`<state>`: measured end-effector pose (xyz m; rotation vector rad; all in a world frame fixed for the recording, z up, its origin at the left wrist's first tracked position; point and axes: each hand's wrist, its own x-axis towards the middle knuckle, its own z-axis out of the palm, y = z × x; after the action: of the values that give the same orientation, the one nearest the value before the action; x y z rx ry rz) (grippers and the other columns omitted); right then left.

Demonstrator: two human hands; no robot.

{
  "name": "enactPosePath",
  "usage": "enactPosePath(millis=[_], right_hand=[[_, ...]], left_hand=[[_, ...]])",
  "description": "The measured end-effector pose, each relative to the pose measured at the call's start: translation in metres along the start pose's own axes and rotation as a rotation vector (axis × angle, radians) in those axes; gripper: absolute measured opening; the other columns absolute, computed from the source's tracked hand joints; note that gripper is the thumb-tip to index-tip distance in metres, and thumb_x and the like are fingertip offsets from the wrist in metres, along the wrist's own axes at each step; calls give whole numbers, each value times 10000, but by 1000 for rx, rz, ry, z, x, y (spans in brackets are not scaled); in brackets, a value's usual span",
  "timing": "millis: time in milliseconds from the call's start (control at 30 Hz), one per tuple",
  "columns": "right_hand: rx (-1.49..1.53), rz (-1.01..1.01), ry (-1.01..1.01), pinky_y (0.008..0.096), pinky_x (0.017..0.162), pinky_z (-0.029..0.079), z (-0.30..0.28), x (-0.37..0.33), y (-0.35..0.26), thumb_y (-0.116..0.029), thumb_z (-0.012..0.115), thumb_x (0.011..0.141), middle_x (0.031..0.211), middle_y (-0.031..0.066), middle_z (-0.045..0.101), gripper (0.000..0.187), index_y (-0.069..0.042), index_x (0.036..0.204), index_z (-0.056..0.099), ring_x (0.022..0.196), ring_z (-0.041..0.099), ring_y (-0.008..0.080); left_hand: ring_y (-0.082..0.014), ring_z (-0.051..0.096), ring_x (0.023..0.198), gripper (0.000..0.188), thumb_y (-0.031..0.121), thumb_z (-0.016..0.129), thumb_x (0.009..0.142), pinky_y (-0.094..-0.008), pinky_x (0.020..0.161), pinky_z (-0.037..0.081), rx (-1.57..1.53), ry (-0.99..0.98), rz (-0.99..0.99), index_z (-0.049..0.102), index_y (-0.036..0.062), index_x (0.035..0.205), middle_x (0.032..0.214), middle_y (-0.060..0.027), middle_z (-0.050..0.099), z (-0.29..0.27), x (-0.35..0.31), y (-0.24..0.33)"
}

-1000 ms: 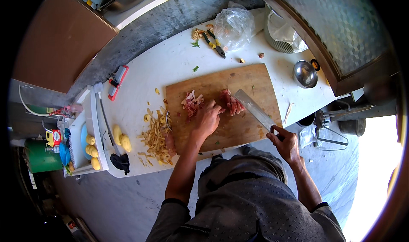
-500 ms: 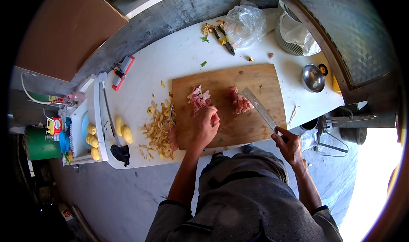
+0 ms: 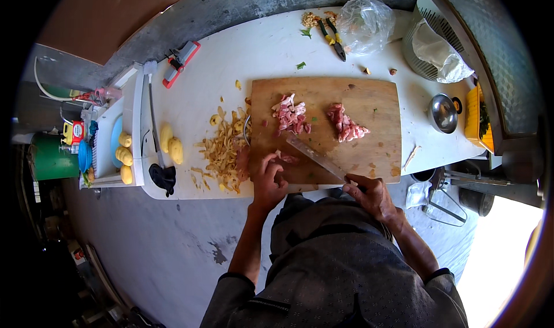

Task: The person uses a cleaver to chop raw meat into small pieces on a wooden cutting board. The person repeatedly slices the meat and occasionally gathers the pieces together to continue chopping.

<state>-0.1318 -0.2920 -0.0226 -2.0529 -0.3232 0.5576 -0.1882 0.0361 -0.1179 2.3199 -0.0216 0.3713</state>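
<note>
My right hand [image 3: 372,198] is closed round the handle of a knife, whose long flat blade [image 3: 317,159] slants up and left over the wooden cutting board [image 3: 369,149]. At the board's near left part is my left hand [image 3: 269,184], fingers bent and apart. A small slice of meat [image 3: 287,157] lies right by its fingertips, close to the blade; whether they touch it I cannot tell. Farther back on the board rest two heaps of cut raw meat, a left heap [image 3: 290,114] and a right heap [image 3: 347,124].
Potato peelings [image 3: 225,149] spread left of the board, with peeled potatoes [image 3: 171,144] beyond. Pliers [image 3: 333,39] and a clear plastic bag [image 3: 365,25] lie behind it. To the right stand a metal bowl [image 3: 442,113], a basket [image 3: 430,39] and a yellow container [image 3: 478,120].
My left hand has moved from the left meat heap toward the board's near edge, its fingers loosening. The knife has swung left, away from the right heap. The view has shifted.
</note>
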Motion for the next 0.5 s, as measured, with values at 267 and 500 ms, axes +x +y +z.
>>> enactPosePath(millis=[267,500], right_hand=[[-20,-69,-61,449,697,545,12,18,-14,-293,761,1045,792,181,702,304,5,1102,760,693,685,334],[-50,30,-67,460,772,593,9,18,-10,-337,739,1061,913,231,777,374,10,1196,781,843,781,380]], left_hand=[[-412,671,971,388,203,910,829,-512,805,531,85,226,-229,655,60,1084,997,-147,702,39,8,7],[-377,684,858,342,78,816,858,-488,732,535,69,220,-151,661,58,1162,976,-149,694,48,24,-12]])
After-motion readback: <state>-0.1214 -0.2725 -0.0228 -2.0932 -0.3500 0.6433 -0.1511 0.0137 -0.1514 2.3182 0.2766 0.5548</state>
